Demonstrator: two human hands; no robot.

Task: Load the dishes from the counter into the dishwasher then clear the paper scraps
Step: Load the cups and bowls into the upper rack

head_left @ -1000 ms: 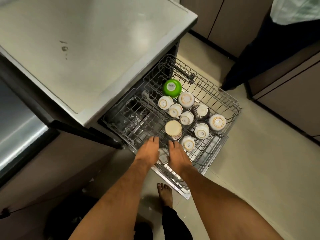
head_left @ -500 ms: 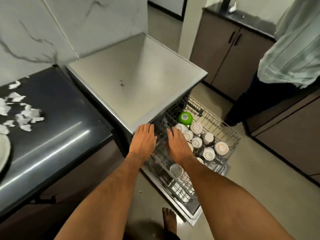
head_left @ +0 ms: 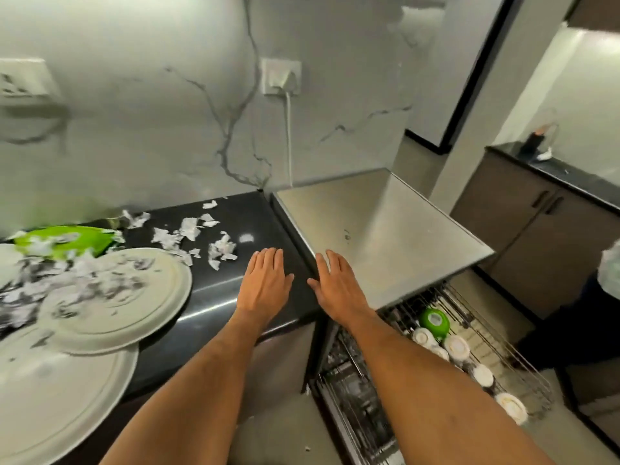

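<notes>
A: Head view, dishes first: two round, pale plates (head_left: 114, 297) with raised rims lie overlapping at the near left of the counter (head_left: 241, 216), one partly over the other; a glossy green dish (head_left: 63, 238) sits behind them, close to the wall.

B: And the paper scraps (head_left: 188, 229)?

A: Torn, crumpled white bits; some lie on the upper plate and the green dish, more are scattered on the glossy black counter top behind and to the right of the plates.

B: The hands?

A: Left hand (head_left: 265, 283) is flat, palm down, fingers straight and together, over the counter's right end, holding nothing; right hand (head_left: 339, 285) is likewise flat and empty, fingers extended, at the seam where the counter meets the dishwasher (head_left: 385, 236); whether either touches the surface, I cannot tell.

B: The dishwasher itself?

A: Brushed grey metal top, square-cornered; its wire rack (head_left: 476, 333) is pulled out at the lower right, holding upturned white cups (head_left: 456, 347) with ringed bases and one green cup (head_left: 434, 322).

B: Any writing?

A: Marks on the cup bases, too blurred to read; behind, a marble-veined wall with a white socket (head_left: 281, 77) and a cord hanging from it.
</notes>
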